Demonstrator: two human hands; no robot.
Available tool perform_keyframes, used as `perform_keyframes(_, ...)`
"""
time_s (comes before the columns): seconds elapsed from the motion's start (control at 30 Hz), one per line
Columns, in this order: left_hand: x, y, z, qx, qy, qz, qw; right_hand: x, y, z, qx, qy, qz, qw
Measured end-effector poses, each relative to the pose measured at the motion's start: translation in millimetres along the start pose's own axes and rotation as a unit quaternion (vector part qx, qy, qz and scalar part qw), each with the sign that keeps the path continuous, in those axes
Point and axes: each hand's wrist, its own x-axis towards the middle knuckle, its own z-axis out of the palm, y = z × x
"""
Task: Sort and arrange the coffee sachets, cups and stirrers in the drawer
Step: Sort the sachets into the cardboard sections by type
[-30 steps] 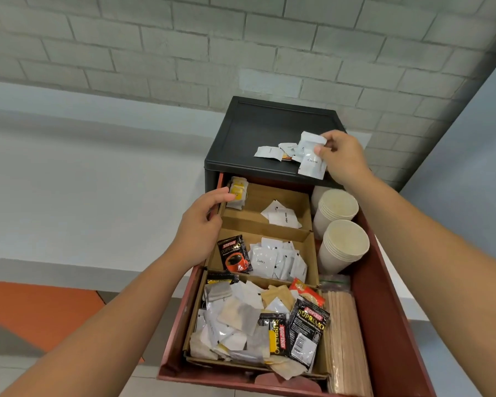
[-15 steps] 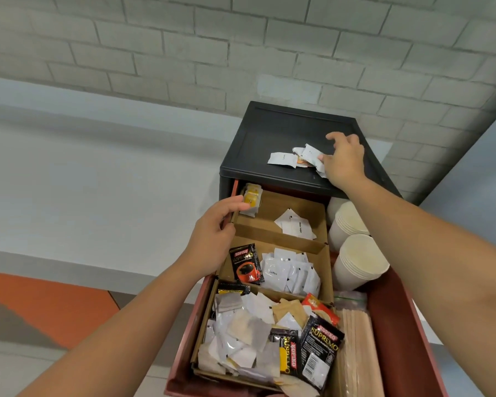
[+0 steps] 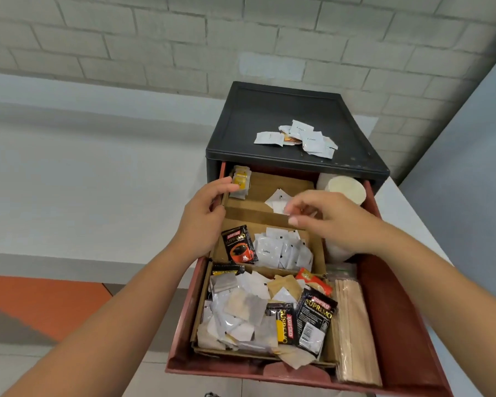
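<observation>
Head view: the left hand (image 3: 204, 222) grips the drawer (image 3: 407, 325) by its left wall, thumb just beside the yellow sachets (image 3: 240, 181). The right hand (image 3: 330, 222) hovers with fingers loosely curled and nothing seen in it, fingertips over the white sachets (image 3: 277, 199). The cups (image 3: 346, 189) stand just beyond and beneath its wrist, so a careless sweep could topple them. A jolt to the drawer might slide the loose sachets (image 3: 298, 137) off the cabinet (image 3: 255, 110) beyond.
</observation>
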Motion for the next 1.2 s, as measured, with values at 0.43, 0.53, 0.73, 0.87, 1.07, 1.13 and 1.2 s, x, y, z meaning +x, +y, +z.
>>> perform_keyframes(0.43,-1.0,1.1,1.3,0.016,0.002,-0.008,1.0,-78.2,11.6,73.9,-0.152,-0.105,0.039,0.982)
perform_keyframes(0.53,-1.1,1.1,1.8,0.015,0.002,-0.009,1.0,-75.2,6.9,81.1,-0.16,-0.087,0.0,0.983)
perform_keyframes(0.73,-1.7,3.7,1.7,0.005,0.009,-0.007,1.0,-54.3,-25.0,97.1,-0.118,-0.065,-0.075,0.988)
perform_keyframes(0.87,-2.3,3.5,0.9,0.0,0.008,-0.008,1.0,-34.5,-44.9,113.7,-0.162,-0.098,-0.1,0.977)
perform_keyframes(1.07,-2.2,3.1,0.6,-0.006,0.005,-0.013,1.0,-24.3,-43.5,111.3,-0.152,-0.108,-0.097,0.978)
perform_keyframes(1.13,-2.0,2.9,0.6,-0.006,0.004,-0.012,1.0,-25.4,-39.5,107.3,-0.139,-0.093,-0.089,0.982)
perform_keyframes(1.2,-1.5,2.4,0.2,-0.006,0.003,-0.01,1.0,-26.0,-33.6,100.3,-0.089,-0.067,-0.052,0.992)
